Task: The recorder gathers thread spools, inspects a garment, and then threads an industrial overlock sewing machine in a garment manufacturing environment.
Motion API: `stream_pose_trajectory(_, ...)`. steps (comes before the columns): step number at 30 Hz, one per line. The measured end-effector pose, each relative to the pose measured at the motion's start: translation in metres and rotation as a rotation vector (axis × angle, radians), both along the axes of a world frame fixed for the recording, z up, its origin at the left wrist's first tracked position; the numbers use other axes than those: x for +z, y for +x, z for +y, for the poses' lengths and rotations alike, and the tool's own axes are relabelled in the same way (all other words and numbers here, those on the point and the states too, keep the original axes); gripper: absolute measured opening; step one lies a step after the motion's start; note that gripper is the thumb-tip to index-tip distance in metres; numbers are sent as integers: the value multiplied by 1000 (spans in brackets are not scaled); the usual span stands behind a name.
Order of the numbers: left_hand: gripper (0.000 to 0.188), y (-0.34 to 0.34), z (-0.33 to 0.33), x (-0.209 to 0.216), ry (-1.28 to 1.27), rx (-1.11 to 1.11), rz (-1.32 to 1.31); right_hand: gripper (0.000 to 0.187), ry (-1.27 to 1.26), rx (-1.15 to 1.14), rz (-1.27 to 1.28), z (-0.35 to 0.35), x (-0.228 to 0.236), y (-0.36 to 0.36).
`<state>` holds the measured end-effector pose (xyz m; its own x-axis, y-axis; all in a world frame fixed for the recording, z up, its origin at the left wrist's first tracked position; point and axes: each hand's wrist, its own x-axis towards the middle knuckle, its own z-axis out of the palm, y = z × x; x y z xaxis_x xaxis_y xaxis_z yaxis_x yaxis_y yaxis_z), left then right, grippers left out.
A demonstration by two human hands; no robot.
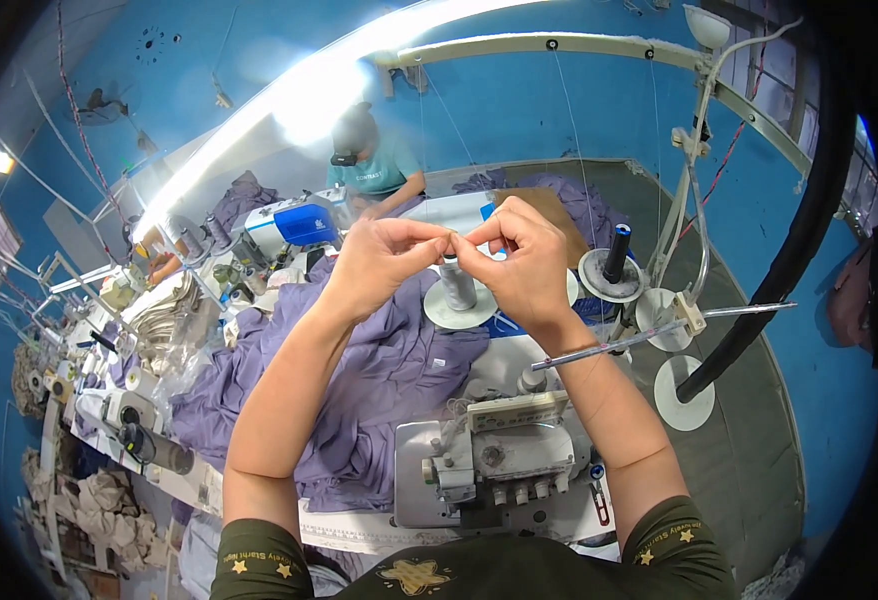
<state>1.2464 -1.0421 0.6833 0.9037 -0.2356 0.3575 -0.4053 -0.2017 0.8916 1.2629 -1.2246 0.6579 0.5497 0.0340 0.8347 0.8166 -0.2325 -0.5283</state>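
Both arms reach forward, and my hands meet fingertip to fingertip above a cone of grey thread (459, 289) on a white round holder plate (442, 316). My left hand (381, 262) is closed in a pinch of thumb and finger. Against its tips, my right hand (522, 262) pinches as well, its other fingers curled. What lies between the fingertips is too fine to make out. Nearer to me, below my hands, stands an overlock sewing machine (504, 455) on a white table. Purple fabric (359, 370) lies heaped to its left, partly behind my left forearm.
Spool holders with a black spindle (616, 255) and a metal rod (649, 340) stand by my right forearm. A thick black hose (759, 320) slopes down at the right. Across the table a person (379, 175) sits by a blue-and-white sewing machine (299, 222). Threads hang from an overhead rail (599, 45).
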Motion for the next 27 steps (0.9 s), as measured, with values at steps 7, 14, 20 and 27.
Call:
stream_pose_trajectory(7,15,14,3,-8,48,34,-106,27,721,1373,568,-41,-12,51)
stream_pose_trajectory(14,15,12,15,-6,522,271,-555,33,652,1026,645,-65,-42,40)
stream_pose_trajectory(20,14,19,13,-13,761,336,-807,17,530,606,737,-74,-79,24)
stream_pose_trajectory(27,52,9,46,-37,1052,342,-817,39,-163,-41,502,-127,-78,-39)
